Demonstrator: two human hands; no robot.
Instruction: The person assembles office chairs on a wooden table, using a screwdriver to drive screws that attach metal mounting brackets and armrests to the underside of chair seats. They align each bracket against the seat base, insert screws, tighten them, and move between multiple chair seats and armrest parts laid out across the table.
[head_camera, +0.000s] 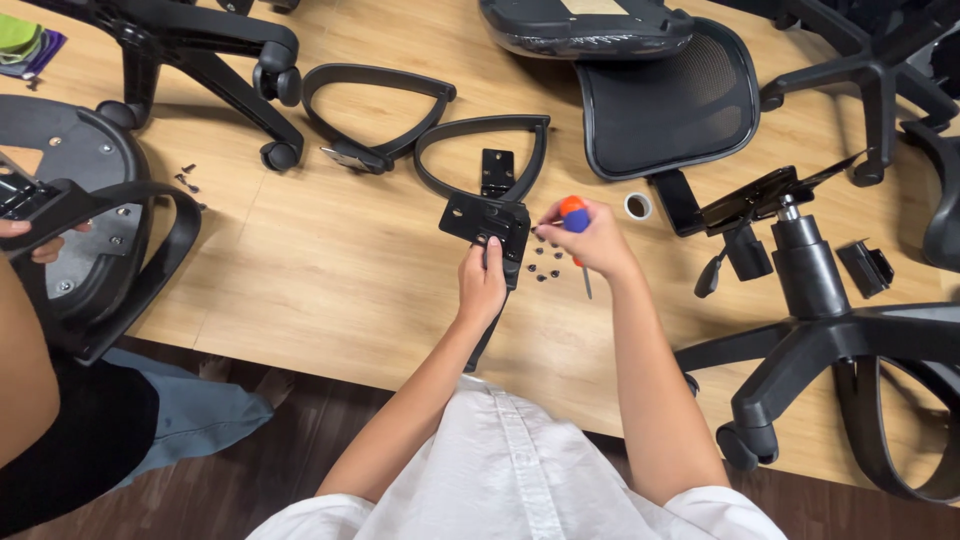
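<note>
My left hand (481, 285) grips the lower part of a black armrest bracket (487, 219), holding its flat plate up over the wooden table (300, 260). My right hand (590, 238) holds a screwdriver (576, 228) with an orange and blue handle, its shaft pointing down toward me. The fingertips of that hand pinch something small at the plate's right edge. Several small dark screws (547, 262) lie on the table just below the two hands. A loop-shaped black armrest (480, 150) lies behind the bracket.
A second armrest loop (375, 110), a mesh chair back (668, 100), a small tape roll (637, 206) and a chair base with gas cylinder (810, 300) lie around. Another person's arm (25, 370) holds a chair seat (70, 190) at left. Another wheeled base (210, 60) sits top left.
</note>
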